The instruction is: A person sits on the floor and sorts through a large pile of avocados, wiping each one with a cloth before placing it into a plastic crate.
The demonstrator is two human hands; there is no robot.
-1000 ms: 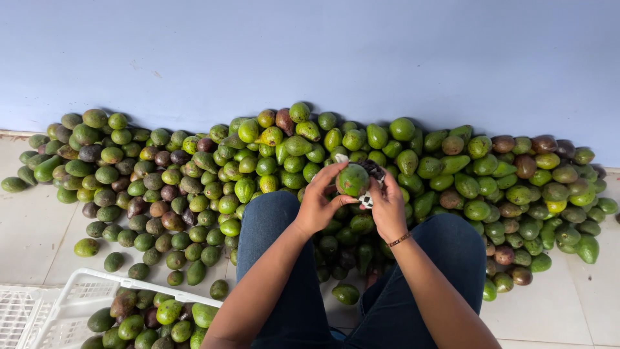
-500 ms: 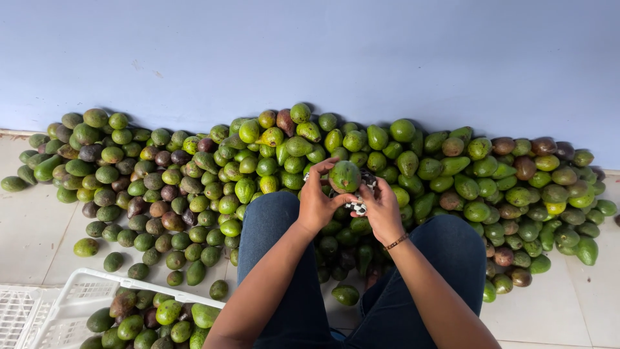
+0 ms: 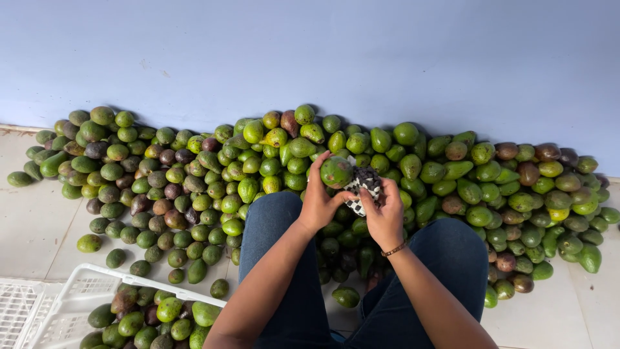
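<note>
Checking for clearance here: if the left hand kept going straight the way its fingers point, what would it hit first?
Likely the heaped green avocados just beyond the round green avocado the left hand holds; depth is unclear.

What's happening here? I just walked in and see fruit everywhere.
A seated person holds one green avocado up in the left hand, while the right hand presses a black-and-white checked cloth against it. A big pile of avocados lies along the blue wall; a white crate at lower left holds more.

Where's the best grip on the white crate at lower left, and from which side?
Take the white crate by its bare upper rim, coming from above on the side nearest the left hand. That edge is exposed, while avocados fill the inside.
</note>
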